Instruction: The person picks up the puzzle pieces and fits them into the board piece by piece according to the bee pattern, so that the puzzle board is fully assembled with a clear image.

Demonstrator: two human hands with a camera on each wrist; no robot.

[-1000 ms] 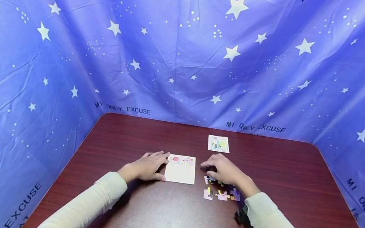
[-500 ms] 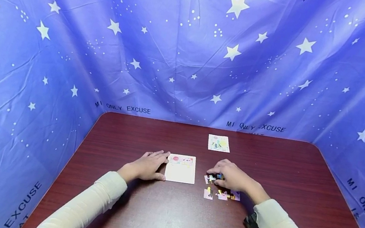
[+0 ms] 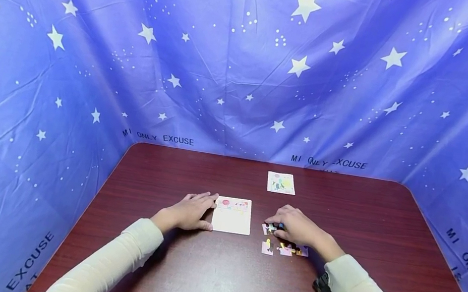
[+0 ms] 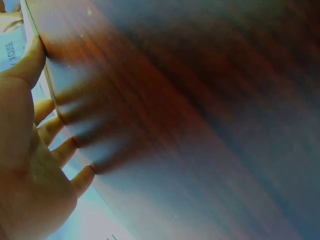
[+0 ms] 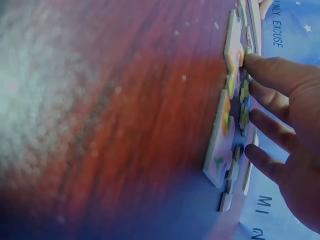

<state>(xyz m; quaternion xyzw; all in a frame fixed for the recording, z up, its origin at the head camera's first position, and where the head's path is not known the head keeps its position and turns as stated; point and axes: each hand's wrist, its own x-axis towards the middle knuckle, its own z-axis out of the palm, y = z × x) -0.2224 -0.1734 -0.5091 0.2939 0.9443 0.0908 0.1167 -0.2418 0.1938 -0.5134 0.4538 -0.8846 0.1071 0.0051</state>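
A square white puzzle board (image 3: 231, 222) lies flat on the table, its top row filled with pink and red picture pieces. My left hand (image 3: 190, 211) rests at the board's left side, thumb and fingertips along its edge. In the left wrist view its fingers (image 4: 64, 151) are spread, tips down by the board. To the right, my right hand (image 3: 300, 226) is low over loose jigsaw pieces (image 3: 267, 247) in pink, yellow and black. The right wrist view shows its thumb and fingers apart, fingertips right at the pieces (image 5: 220, 145). Its palm partly hides the farther pieces.
A square picture card (image 3: 281, 183) lies near the table's back edge. The dark red wooden table (image 3: 213, 275) is bordered by a blue star-patterned cloth (image 3: 228, 63) at the back and sides. A black device (image 3: 321, 284) sits at the right wrist.
My right hand has shifted right and slightly toward me, from between board and pieces to over the pieces, and has then held nearly still. My left hand and the board keep their place.
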